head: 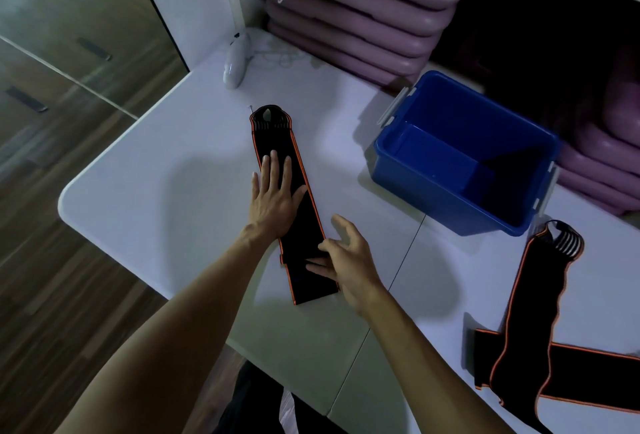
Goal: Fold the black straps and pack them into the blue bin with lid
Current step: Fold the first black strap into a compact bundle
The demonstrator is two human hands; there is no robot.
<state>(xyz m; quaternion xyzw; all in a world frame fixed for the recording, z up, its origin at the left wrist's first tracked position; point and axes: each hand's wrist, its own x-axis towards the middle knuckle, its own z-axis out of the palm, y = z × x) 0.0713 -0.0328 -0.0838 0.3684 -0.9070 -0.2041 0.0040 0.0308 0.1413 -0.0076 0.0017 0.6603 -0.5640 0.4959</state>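
A long black strap with orange edging (277,143) lies flat on the white table (156,191), running from the far middle toward me. My left hand (273,191) presses flat on its middle, fingers spread. Near the strap's close end, my right hand (346,257) rests with its fingers apart, fingertips touching the fabric. The blue bin (433,198) stands open to the right with nothing in it; no lid is on it. Two more black straps (526,340) lie crossed at the table's right edge.
A white lamp base (235,63) with a cord stands at the table's far side. Stacked purple mats (363,11) fill the space behind the bin. The table's left edge drops to a wooden floor (69,295).
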